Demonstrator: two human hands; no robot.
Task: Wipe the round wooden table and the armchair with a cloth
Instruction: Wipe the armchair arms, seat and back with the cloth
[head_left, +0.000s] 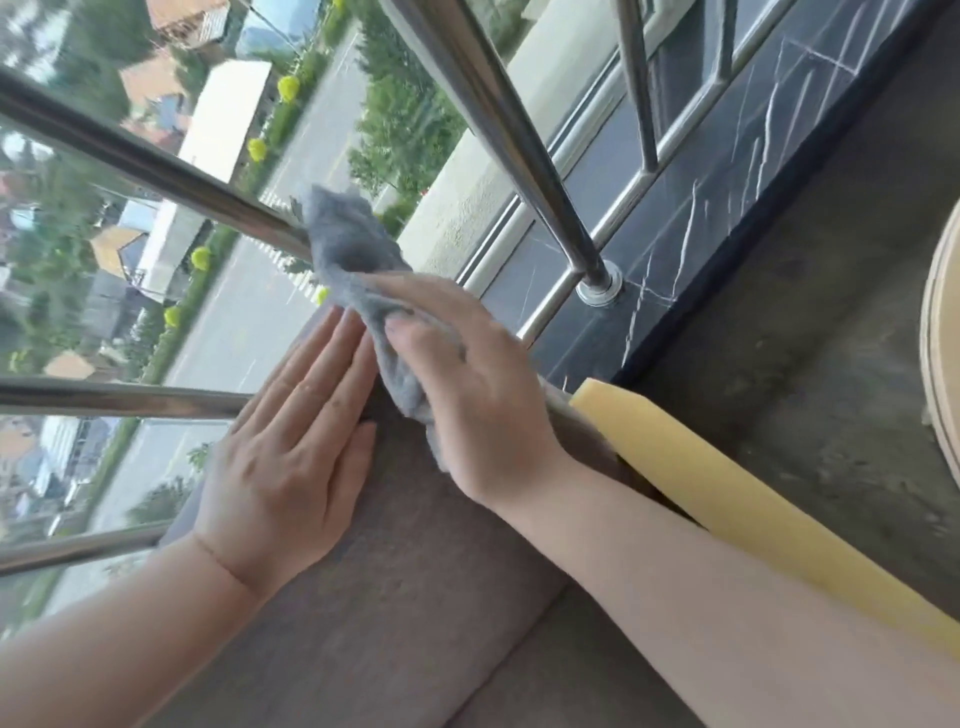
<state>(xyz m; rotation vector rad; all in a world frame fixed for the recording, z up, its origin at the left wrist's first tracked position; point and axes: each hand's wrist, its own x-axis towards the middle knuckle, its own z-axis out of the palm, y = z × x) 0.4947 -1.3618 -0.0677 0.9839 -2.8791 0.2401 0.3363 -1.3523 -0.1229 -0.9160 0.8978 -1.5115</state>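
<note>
So the right hand (467, 384) is pinched shut on the grey cloth (358, 270), bunched at the top edge of the armchair (395, 597). The chair's fabric runs down and toward the body from that grip. The left hand (291, 452) lies flat and open just beside it. The round wooden table (940, 332) sits well off to the right.

Fuzzy grey cloth (358, 249), matt woven armchair (395, 597) upholstery, glossy steel railing (498, 114), rough concrete floor (810, 332).
</note>
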